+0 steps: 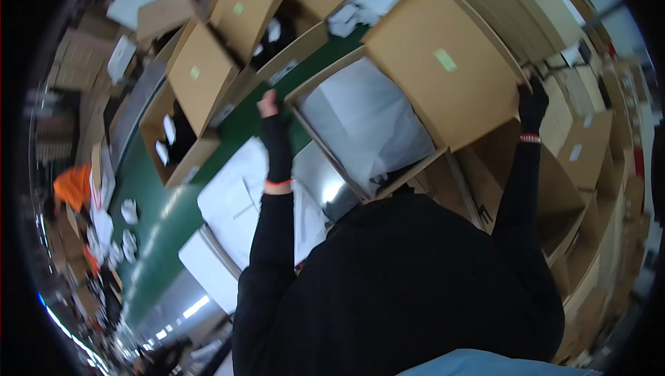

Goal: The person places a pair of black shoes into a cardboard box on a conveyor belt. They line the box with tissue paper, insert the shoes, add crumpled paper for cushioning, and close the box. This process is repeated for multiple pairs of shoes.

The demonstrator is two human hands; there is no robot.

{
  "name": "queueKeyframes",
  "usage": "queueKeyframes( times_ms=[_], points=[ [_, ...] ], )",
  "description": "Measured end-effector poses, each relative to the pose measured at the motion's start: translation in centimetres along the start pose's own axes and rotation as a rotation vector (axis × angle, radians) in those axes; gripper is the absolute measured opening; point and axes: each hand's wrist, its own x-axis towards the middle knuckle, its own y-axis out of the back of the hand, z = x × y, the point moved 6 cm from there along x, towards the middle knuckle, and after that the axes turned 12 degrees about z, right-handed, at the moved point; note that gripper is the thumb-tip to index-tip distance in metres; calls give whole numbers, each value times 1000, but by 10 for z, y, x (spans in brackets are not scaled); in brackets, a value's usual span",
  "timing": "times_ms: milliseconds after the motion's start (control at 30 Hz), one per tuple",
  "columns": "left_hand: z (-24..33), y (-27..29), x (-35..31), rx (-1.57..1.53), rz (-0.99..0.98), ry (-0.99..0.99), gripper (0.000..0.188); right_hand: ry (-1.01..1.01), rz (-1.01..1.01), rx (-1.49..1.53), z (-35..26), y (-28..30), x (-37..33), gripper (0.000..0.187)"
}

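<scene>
A large open cardboard box (443, 64) is tilted in front of me, its raised flap showing a small green sticker. Inside lies white plastic-wrapped material (364, 123). My left hand (271, 116), in a black fingerless glove with a red wrist band, is raised at the box's left corner and grips the rim there. My right hand (532, 104), gloved the same way, holds the right edge of the box's flap. Both arms in black sleeves reach up from my dark-clothed body.
Two more open cardboard boxes (201, 75) sit on a green conveyor belt (163, 203), with white packets (239, 203) beside them. Stacked cartons (575, 168) crowd the right side. A person in orange (73, 185) stands at the far left.
</scene>
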Motion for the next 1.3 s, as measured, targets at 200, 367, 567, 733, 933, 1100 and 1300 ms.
queueKeyframes(
  times_ms=[200, 367, 567, 733, 933, 1100, 1300],
  points=[
    [-25, 28, 50, -54, -113, 201, 90, 135, -311, 293, -170, 73, -62, 49],
    [-87, -18, 25, 26, -454, 400, 80, 23, -867, 321, -172, 69, -185, 60],
    [-107, -12, -73, 528, -319, -169, 60, -461, -339, 115, -26, 3, -256, 59],
    [-134, 24, -144, 317, -340, -1, 78, -1244, -909, 958, 17, -31, -313, 61],
    [-138, 44, -182, -74, -261, 684, 81, -1431, -888, 1147, 9, -63, -296, 62],
    [-110, 84, -179, -107, -348, 615, 77, -1186, -1040, 1036, -74, -29, -271, 63],
    [9, 9, -127, 102, -480, 23, 63, -707, -708, 980, -112, 79, -102, 59]
  ],
)
